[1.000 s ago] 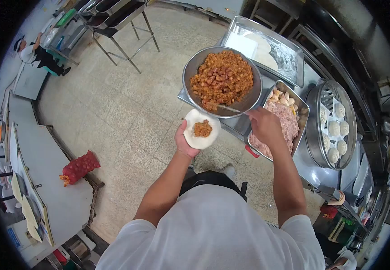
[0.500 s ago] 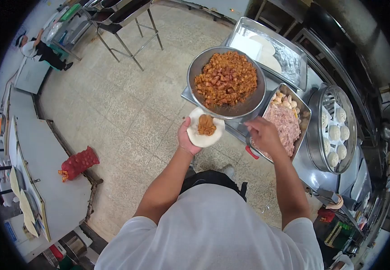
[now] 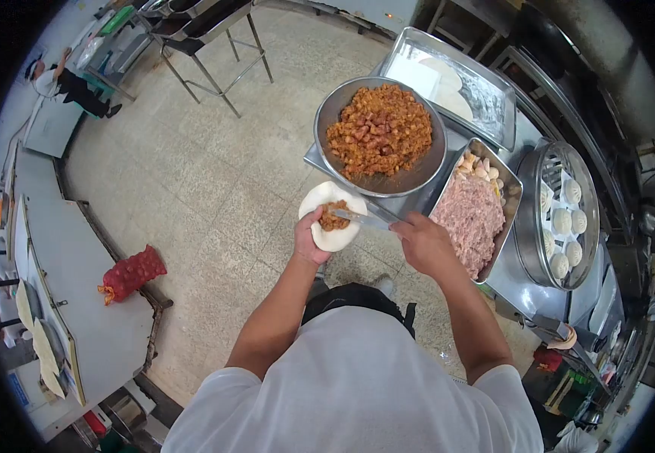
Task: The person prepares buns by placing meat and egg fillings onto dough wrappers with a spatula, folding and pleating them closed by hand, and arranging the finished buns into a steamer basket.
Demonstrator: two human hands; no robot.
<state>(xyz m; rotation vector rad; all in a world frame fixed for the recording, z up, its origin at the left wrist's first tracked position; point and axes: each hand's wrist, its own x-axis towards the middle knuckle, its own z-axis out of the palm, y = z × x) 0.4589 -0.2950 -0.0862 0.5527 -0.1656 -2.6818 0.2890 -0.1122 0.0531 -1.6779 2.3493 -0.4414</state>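
My left hand point(image 3: 310, 243) holds a round, flat dough wrapper point(image 3: 336, 240), with the thumb over its near edge. A lump of orange-brown filling point(image 3: 333, 217) lies in the middle of the wrapper. In my right hand point(image 3: 427, 245) is a flat-bladed spatula point(image 3: 370, 220); its handle is hidden by the closed fingers. The blade's tip touches the filling. Just beyond the hands stands a steel bowl point(image 3: 322, 136) of chunky orange-brown filling point(image 3: 380, 128). Right of my right hand is a metal tray point(image 3: 522, 198) with pink minced meat point(image 3: 469, 219) and pale pieces at its far end.
A round steamer point(image 3: 525, 249) with several pleated buns point(image 3: 562, 221) stands at the right. Behind the bowl lies a floured metal tray point(image 3: 494, 113) with flat dough. A red net sack point(image 3: 132, 275) sits at the left. Another person point(image 3: 78, 87) is far off at upper left.
My right hand has taken up the spatula beside the meat tray and moved left, bringing its blade to the filling. My left hand and the wrapper have shifted slightly left.
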